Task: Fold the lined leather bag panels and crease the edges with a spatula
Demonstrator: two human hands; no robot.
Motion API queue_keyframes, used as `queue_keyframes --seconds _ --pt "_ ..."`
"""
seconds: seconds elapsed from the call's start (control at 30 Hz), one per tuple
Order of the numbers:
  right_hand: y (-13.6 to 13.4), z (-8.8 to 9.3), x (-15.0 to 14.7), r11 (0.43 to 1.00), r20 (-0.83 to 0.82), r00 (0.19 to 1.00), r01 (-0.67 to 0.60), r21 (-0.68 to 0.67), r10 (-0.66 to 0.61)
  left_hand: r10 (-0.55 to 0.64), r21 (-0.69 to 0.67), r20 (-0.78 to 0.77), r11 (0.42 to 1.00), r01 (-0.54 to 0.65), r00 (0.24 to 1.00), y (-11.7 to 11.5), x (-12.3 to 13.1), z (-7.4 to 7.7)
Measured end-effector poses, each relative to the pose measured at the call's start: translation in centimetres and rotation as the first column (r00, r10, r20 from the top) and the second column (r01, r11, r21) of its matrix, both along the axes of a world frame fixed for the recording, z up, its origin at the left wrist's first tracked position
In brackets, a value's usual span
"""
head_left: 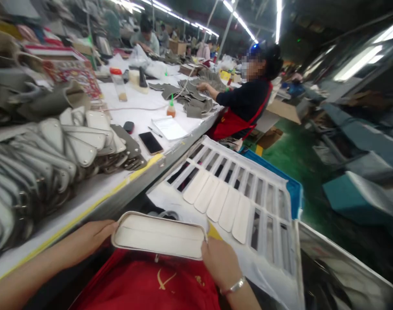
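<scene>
Between my two hands is a shallow cream panel (159, 237), long, with rounded corners and a thin raised rim. My left hand (98, 234) pinches its left end, fingertips partly hidden behind the rim. At the right end, my right hand (220, 260) grips the rim with the thumb and curled fingers. Several flat cream strips (212, 202) with rounded ends lie side by side on a white slatted rack (267, 206), just beyond the panel. Stacked grey-white pieces (83, 144) with metal studs cover the near left of the table.
A white-topped table (125, 101) with a yellow-taped edge runs along my left. On it lie a phone (150, 143), a notepad (170, 128) and a small glue bottle (171, 107). A co-worker (248, 94) in a red apron sits beyond the rack, beside a blue crate (293, 193).
</scene>
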State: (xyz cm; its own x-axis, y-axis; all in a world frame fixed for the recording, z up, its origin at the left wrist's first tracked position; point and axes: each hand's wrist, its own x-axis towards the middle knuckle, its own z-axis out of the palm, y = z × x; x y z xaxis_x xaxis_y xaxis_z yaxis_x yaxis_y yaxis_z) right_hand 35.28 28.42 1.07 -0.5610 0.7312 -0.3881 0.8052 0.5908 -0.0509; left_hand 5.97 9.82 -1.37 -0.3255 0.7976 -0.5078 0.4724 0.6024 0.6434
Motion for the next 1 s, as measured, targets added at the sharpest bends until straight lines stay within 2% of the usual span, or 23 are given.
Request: queue_keyframes --seconds 0.13,0.23,0.3,0.37,0.47,0.57,0.73,0.87,1.0 --pt "0.4 0.2 -0.3 0.997 0.043 0.996 -0.074 -0.038 0.075 0.078 0.026 0.103 0.996 -0.081 0.992 0.0 0.6 1.2" --pt "0.6 0.6 -0.4 0.985 0.096 0.981 -0.163 -0.064 0.168 0.080 -0.005 0.037 0.997 -0.080 0.996 0.4 0.8 1.7" --pt "0.7 0.8 -0.4 0.980 0.113 0.974 -0.187 -0.072 0.194 -0.027 -0.041 -0.123 0.999 0.022 0.992 1.0 0.9 2.1" --pt "0.7 0.7 -0.4 0.981 0.110 0.976 -0.179 -0.071 0.186 -0.164 -0.113 -0.312 0.984 0.135 0.936 1.7 1.0 2.3" --pt "0.7 0.5 -0.2 0.989 0.080 0.987 -0.134 -0.061 0.139 -0.279 -0.232 -0.443 0.954 0.192 0.852 2.4 1.1 2.2" --pt "0.6 0.4 -0.1 0.993 0.048 0.992 -0.119 -0.022 0.120 -0.315 -0.266 -0.444 0.940 0.212 0.839 2.6 1.2 2.1" --pt "0.9 0.2 0.0 0.966 0.096 0.961 -0.258 -0.026 0.259 -0.325 -0.279 -0.426 0.935 0.219 0.844 2.7 1.0 2.4" --pt "1.4 -0.3 0.4 0.973 0.074 0.970 -0.226 -0.049 0.230 -0.351 -0.261 -0.387 0.929 0.263 0.853 3.3 0.6 2.5" --pt "1.6 -0.8 0.7 0.985 0.015 0.989 -0.143 -0.093 0.145 -0.381 -0.290 -0.417 0.916 0.277 0.825 3.7 0.6 2.5"
